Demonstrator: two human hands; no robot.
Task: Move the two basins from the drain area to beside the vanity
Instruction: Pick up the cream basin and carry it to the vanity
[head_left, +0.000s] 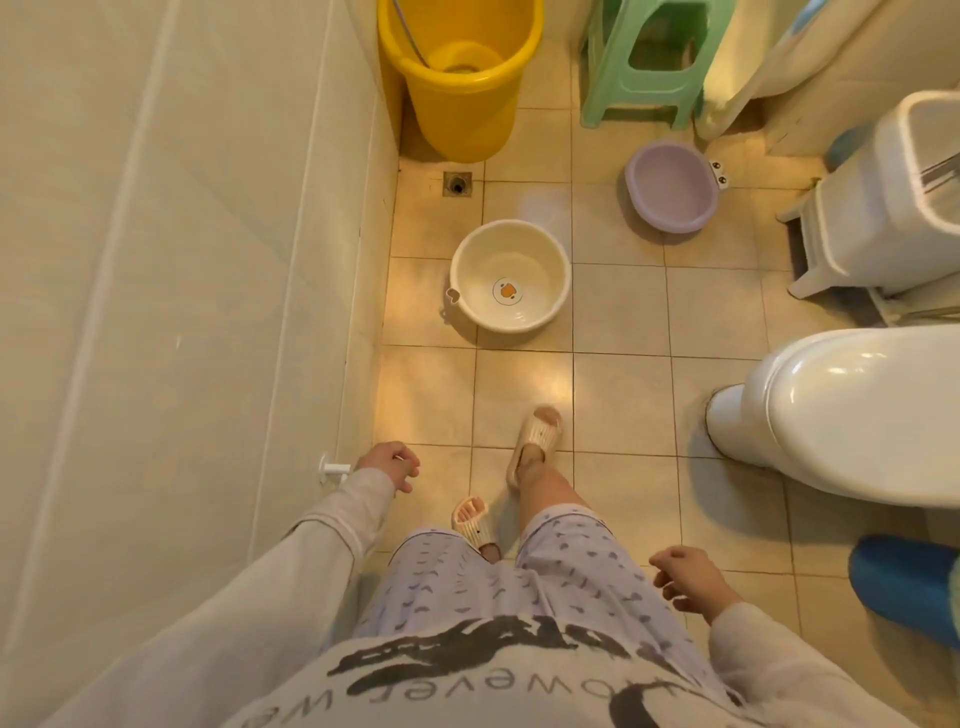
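With your left hand (388, 464) and right hand (688, 586) both loosely open and holding nothing, the round cream plastic basin (510, 275) and lilac plastic basin (671, 187) sit ahead near the floor drain (457, 184), so stooping on glossy tiles (618, 306) in slippers could cost your footing.

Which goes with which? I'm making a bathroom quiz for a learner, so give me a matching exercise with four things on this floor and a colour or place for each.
Things:
1. bucket
2. stool
3. basin with the duck picture
4. other basin

Descriptions:
A. lilac, just in front of the stool
B. yellow, against the wall beyond the floor drain
C. cream, nearest the person's feet
D. green, at the far end of the floor

Pairs: 1-B, 2-D, 3-C, 4-A
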